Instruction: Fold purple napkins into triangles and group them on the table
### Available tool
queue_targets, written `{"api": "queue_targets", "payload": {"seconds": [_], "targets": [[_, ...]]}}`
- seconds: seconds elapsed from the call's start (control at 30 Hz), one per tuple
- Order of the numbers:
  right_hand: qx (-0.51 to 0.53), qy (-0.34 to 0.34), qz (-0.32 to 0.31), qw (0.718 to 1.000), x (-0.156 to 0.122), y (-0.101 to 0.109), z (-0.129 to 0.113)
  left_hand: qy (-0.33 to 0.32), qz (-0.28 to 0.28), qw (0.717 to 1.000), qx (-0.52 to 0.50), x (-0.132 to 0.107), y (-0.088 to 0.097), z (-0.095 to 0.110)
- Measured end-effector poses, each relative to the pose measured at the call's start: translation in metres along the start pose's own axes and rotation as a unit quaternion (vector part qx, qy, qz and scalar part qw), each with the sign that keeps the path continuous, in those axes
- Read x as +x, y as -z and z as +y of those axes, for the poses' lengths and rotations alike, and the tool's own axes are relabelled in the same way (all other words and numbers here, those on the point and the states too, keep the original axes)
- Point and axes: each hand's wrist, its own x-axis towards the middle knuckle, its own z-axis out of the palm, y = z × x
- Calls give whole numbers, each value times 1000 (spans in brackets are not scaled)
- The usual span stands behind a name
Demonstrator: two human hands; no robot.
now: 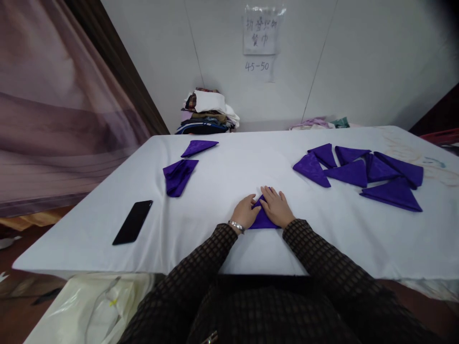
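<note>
A purple cloth napkin (263, 220), folded to a triangle, lies on the white-covered table in front of me. My right hand (277, 206) rests flat across its right side with the fingers stretched out. At the napkin's left edge is my left hand (245, 211), wearing a silver bracelet, its fingers slightly bent and apart and touching the cloth. Both hands cover much of the napkin, and their fingertips come close together near its top.
Several folded purple napkins (347, 173) lie at the right. Two more, a nearer napkin (178, 177) and a farther napkin (199, 147), are at the left. A black phone (132, 222) lies near the left edge. Stacked clothes (208, 114) stand behind the table.
</note>
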Motion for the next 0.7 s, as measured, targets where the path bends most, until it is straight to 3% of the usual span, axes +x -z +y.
{"api": "queue_targets", "payload": {"seconds": [0.23, 0.37, 0.53, 0.7], "targets": [[12, 2, 2, 1000, 0, -1, 0, -24, 88, 996, -8, -71, 11, -43], [8, 6, 0, 1000, 0, -1, 0, -40, 117, 992, 25, -94, 20, -58], [-8, 7, 6, 1000, 0, -1, -1, -95, 140, 981, 90, -82, 29, -35], [-8, 9, -2, 1000, 0, 0, 0, -180, 12, 966, 187, -58, 6, 0]]}}
